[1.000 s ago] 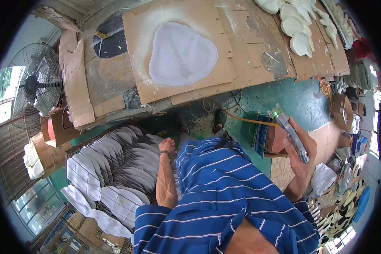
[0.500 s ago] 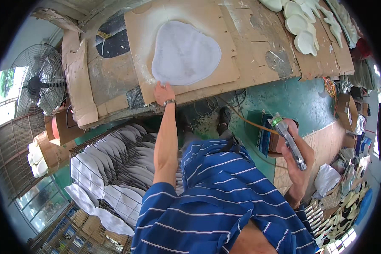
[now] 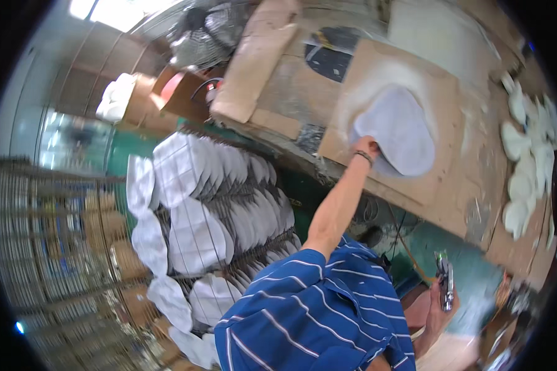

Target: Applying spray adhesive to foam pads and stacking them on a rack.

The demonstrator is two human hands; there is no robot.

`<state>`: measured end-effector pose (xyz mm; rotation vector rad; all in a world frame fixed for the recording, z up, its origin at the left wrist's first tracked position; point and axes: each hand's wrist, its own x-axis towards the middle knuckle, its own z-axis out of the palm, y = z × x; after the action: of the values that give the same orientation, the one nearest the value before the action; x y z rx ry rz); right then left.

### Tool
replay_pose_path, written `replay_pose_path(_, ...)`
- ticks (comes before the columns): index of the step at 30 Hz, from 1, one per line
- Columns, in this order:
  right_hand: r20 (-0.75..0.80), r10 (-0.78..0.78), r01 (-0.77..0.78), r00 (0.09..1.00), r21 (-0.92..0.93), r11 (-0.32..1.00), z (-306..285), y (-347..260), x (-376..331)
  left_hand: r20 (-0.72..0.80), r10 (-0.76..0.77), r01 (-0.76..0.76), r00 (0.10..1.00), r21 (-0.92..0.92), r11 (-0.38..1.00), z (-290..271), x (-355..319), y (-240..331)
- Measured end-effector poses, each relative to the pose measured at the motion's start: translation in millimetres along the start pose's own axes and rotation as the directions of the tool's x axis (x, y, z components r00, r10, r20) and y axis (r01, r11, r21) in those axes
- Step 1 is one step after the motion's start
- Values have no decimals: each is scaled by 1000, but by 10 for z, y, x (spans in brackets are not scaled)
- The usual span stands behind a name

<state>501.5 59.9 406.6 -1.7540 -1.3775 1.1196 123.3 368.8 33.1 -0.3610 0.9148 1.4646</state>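
Note:
My left hand (image 3: 366, 148) reaches up to the workbench and grips the near edge of a white, rounded fabric piece (image 3: 402, 131) that lies flat on a brown cardboard sheet (image 3: 442, 93). A dark band circles that wrist. My right hand (image 3: 438, 306) stays low beside my striped shirt and holds a slim metal spray tool (image 3: 445, 281) upright, away from the bench.
A rack with several rows of white pieces (image 3: 210, 204) stands to my left. More white cut pieces (image 3: 526, 167) lie along the bench at the right. A fan (image 3: 207, 31) and cardboard boxes (image 3: 254, 62) sit at the back. A wire cage (image 3: 43, 260) fills the far left.
The view has swung left and down. My left hand rose from the rack to the bench and now holds the white piece's edge. The right hand stays low with the tool.

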Motion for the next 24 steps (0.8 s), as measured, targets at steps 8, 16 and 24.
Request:
replay_pose_path(8, 317, -75, 110, 946, -94, 989, 37, -379, 518, 372, 404, -205, 836, -470, 858, 1227, -1886, 742)
replay_pose_path(16, 606, -168, 344, 778, -186, 921, 479, -577, 987, 306, 825, -496, 475, -682, 538, 659, -4787, 2108)
replay_pose_path(24, 859, -247, 556, 448, -51, 829, 855, -982, 1245, -255, 966, -897, -47, -416, -153, -841, -6647, 2014)
